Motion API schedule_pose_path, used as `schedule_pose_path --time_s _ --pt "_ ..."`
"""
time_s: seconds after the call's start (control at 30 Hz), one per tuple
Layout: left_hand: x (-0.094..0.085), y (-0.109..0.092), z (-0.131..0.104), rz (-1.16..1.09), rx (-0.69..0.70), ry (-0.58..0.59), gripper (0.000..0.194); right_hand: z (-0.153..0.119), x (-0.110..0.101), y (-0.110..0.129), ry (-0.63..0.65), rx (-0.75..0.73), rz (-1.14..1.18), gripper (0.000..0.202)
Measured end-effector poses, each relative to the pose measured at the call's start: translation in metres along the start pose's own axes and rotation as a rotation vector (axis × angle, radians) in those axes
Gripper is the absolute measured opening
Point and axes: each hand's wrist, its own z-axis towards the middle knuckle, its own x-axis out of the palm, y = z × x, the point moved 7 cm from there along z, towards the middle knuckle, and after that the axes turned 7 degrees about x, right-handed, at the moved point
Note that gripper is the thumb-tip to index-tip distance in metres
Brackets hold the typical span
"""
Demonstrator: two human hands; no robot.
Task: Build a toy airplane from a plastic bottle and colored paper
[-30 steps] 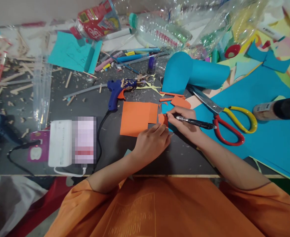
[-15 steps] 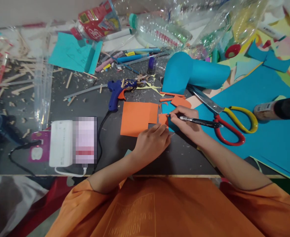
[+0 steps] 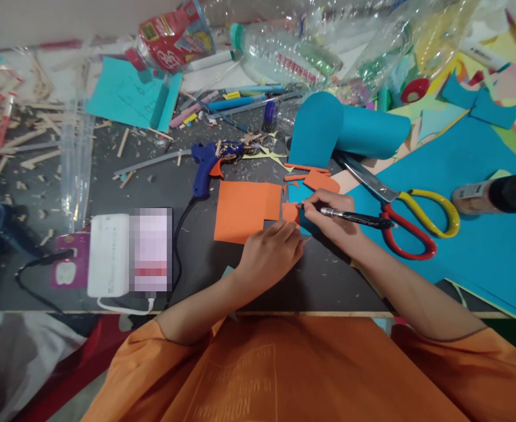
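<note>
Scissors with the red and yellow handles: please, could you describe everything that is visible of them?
The scissors have silvery, metal-looking blades, close together, and one red and one yellow handle loop. They lie on their side, partly over the blue sheet, blades pointing away and leftward beside the rolled blue paper. The black pen crosses the red loop in view; contact is unclear.

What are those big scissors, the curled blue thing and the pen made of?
The scissors: shiny, reflective blades suggest metal; smooth red and yellow handles look like plastic, perhaps coated metal.
The curled blue sheet: matt, seemingly card or stiff paper, judging by its clean bends.
The pen: probably plastic, glossy with bright highlights.
</note>
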Motion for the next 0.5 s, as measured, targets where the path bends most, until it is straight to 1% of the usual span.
schedule_pose_path --time_s 0.2,0.5 --pt "0.0001 0.0003 0.0005 0.006 -0.001 0.033 0.02 -0.0005 -0.0005 0.0001 -0.001 0.007 -0.028 0.019" --pt "-0.0004 0.0003 0.0002 0.002 0.006 0.01 0.02 0.0004 -0.0019 -0.0002 -0.022 -0.025 -0.039 0.018"
